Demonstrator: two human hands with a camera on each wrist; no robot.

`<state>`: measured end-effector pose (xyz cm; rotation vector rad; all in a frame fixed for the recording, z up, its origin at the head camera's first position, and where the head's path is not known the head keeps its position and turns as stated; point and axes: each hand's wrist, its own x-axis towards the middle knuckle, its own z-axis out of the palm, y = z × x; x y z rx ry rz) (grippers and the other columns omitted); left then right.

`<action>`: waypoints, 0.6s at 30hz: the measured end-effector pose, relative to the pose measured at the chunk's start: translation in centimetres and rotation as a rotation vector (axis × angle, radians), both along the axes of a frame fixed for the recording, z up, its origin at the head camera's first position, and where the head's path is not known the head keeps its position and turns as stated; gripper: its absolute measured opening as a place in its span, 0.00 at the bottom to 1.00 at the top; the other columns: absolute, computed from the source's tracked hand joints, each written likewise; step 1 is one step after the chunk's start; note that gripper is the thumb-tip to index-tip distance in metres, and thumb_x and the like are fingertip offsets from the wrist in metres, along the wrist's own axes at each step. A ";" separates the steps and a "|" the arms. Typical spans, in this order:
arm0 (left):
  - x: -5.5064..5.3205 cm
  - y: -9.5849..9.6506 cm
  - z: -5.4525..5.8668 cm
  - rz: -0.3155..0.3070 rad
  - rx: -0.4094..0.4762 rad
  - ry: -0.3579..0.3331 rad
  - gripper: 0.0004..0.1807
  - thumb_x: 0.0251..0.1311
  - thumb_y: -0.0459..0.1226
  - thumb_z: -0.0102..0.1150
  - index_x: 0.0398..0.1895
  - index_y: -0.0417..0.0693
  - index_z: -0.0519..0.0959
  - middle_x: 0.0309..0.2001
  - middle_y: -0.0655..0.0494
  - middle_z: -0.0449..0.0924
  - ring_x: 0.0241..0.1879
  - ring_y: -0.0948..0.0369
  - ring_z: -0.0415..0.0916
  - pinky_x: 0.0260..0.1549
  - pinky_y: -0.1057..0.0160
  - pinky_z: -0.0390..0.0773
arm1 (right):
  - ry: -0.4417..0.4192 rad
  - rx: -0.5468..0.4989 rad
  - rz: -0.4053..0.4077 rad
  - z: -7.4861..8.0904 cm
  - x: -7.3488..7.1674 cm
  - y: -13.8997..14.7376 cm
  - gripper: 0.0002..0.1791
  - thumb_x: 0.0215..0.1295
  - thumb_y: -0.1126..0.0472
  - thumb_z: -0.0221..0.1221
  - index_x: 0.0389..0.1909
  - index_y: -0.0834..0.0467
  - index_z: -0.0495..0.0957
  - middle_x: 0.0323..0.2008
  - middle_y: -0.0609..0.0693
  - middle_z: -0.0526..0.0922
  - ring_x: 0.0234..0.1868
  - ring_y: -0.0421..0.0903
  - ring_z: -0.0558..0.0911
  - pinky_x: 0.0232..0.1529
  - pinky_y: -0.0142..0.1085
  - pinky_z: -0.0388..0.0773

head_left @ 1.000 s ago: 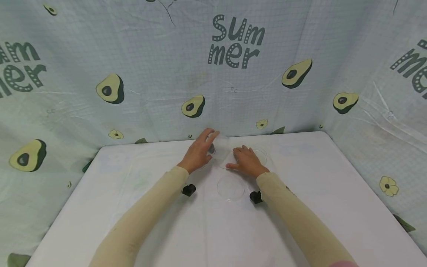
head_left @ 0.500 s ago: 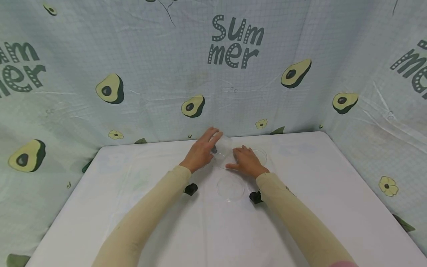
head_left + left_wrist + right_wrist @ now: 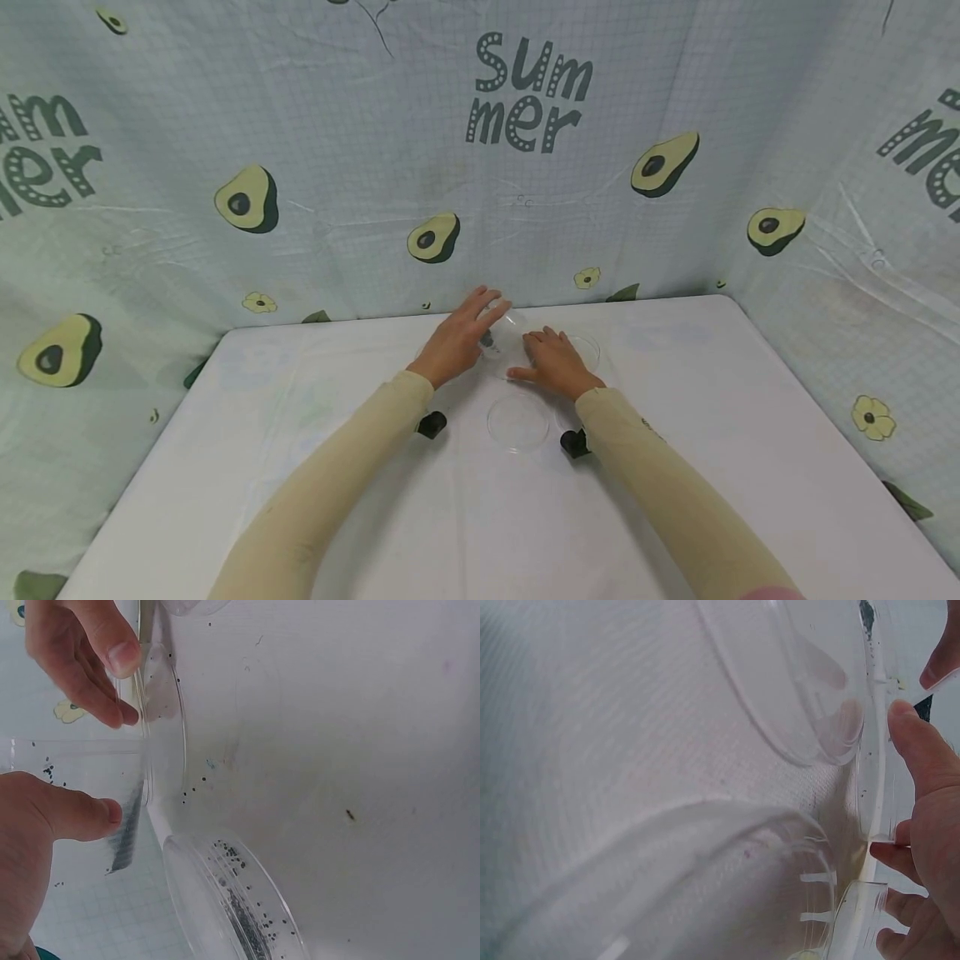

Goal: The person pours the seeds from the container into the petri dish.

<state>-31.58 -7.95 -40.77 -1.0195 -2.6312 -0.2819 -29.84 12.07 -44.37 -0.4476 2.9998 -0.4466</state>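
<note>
My left hand (image 3: 453,333) grips a clear plastic container (image 3: 514,323) and tips it rightward. A slanted heap of small dark grains (image 3: 126,838) lies inside it, beside the left thumb. Below its mouth stands a shallow clear round dish (image 3: 165,727), with a few dark specks in and near it. My right hand (image 3: 558,364) holds this dish by the rim, thumb and fingers apart along the edge. In the left wrist view another clear dish (image 3: 176,892) contains many dark grains. The left hand's far fingers are partly hidden.
Another clear round dish (image 3: 519,423) lies on the white table (image 3: 517,517) in front of the hands. One more clear dish (image 3: 588,350) sits just right of the right hand. Stray grains (image 3: 193,789) dot the tabletop. A printed cloth (image 3: 337,167) hangs behind.
My left hand has shifted slightly to the right, and the container in it tilts further. The right hand and the dishes have kept their places.
</note>
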 end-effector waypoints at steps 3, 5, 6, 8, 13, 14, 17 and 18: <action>0.0 0.0 -0.1 -0.010 -0.001 0.003 0.44 0.54 0.22 0.61 0.73 0.59 0.60 0.74 0.54 0.54 0.77 0.54 0.45 0.70 0.57 0.62 | 0.002 0.002 0.004 0.0 0.0 0.0 0.46 0.59 0.37 0.61 0.69 0.64 0.63 0.69 0.60 0.67 0.74 0.61 0.57 0.73 0.58 0.52; 0.0 0.0 -0.1 -0.015 -0.003 0.010 0.44 0.54 0.21 0.60 0.72 0.60 0.60 0.74 0.54 0.53 0.77 0.54 0.45 0.69 0.57 0.63 | 0.002 0.002 0.007 0.0 0.0 0.0 0.46 0.59 0.37 0.61 0.69 0.64 0.63 0.69 0.60 0.67 0.74 0.61 0.58 0.73 0.58 0.52; 0.0 0.0 -0.1 -0.017 -0.004 0.015 0.44 0.54 0.21 0.60 0.72 0.59 0.60 0.74 0.53 0.53 0.77 0.54 0.45 0.69 0.56 0.64 | 0.003 0.000 0.009 0.0 0.0 0.0 0.46 0.59 0.37 0.61 0.69 0.64 0.63 0.69 0.60 0.67 0.74 0.61 0.58 0.73 0.58 0.52; 0.0 0.0 -0.2 -0.021 -0.007 0.025 0.44 0.53 0.21 0.60 0.72 0.59 0.60 0.74 0.53 0.54 0.77 0.53 0.46 0.68 0.56 0.65 | 0.006 -0.003 0.012 -0.1 -0.1 0.0 0.46 0.59 0.37 0.61 0.69 0.64 0.63 0.68 0.61 0.67 0.74 0.61 0.58 0.73 0.58 0.52; 0.0 0.1 -0.2 -0.023 -0.016 0.038 0.44 0.54 0.21 0.60 0.72 0.59 0.60 0.74 0.52 0.54 0.77 0.53 0.46 0.67 0.56 0.66 | 0.018 -0.017 0.020 -0.2 -0.2 0.1 0.46 0.59 0.37 0.61 0.68 0.64 0.64 0.68 0.61 0.68 0.73 0.62 0.59 0.73 0.58 0.53; 0.0 0.1 -0.2 -0.021 -0.020 0.038 0.44 0.54 0.21 0.60 0.72 0.59 0.60 0.74 0.52 0.53 0.77 0.53 0.46 0.67 0.56 0.66 | 0.019 -0.017 0.020 -0.2 -0.3 0.1 0.46 0.59 0.37 0.61 0.68 0.64 0.64 0.68 0.61 0.68 0.73 0.62 0.59 0.73 0.58 0.53; 0.0 0.1 -0.2 -0.024 -0.024 0.036 0.44 0.54 0.21 0.60 0.73 0.59 0.60 0.74 0.52 0.53 0.77 0.53 0.45 0.68 0.56 0.65 | 0.018 -0.017 0.018 -0.2 -0.2 0.1 0.46 0.59 0.37 0.62 0.68 0.64 0.64 0.68 0.61 0.68 0.73 0.62 0.59 0.73 0.58 0.53; 0.0 0.1 -0.2 -0.026 -0.025 0.036 0.44 0.54 0.21 0.60 0.73 0.59 0.60 0.74 0.52 0.53 0.77 0.53 0.45 0.68 0.56 0.65 | 0.017 -0.015 0.018 -0.2 -0.2 0.1 0.46 0.59 0.37 0.61 0.68 0.64 0.64 0.68 0.61 0.68 0.74 0.62 0.59 0.73 0.58 0.53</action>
